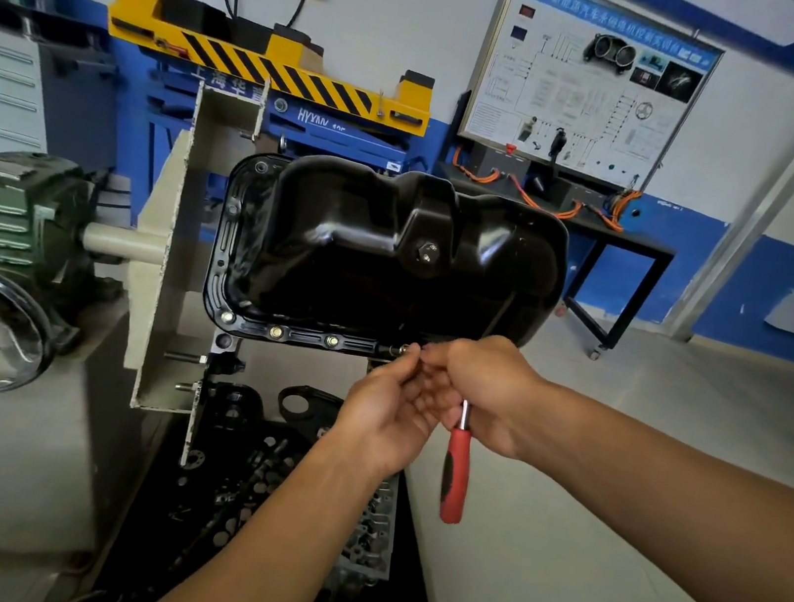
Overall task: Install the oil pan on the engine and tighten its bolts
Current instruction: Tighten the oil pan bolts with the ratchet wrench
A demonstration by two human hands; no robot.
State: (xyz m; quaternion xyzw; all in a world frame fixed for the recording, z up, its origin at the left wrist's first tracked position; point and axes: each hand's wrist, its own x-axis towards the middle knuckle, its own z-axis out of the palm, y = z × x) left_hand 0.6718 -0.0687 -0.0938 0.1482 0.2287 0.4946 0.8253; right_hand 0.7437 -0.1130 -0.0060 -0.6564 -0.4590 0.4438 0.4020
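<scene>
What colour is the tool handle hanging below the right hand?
The tool handle is red with a black strip; head view.

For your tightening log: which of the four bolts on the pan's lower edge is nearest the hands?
The rightmost bolt, beside the left hand; the other three sit further left, untouched.

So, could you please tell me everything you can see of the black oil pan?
The glossy black pressed-metal oil pan faces the camera with its deep, stepped sump bulging outward, beside the cream metal stand. A hex drain plug sits on a raised step near its middle. Three bolts show along the lower edge of its flat, slotted flange. At that edge's right end the left hand touches a fourth bolt, while the right hand, close by, holds a red-handled ratchet.
</scene>
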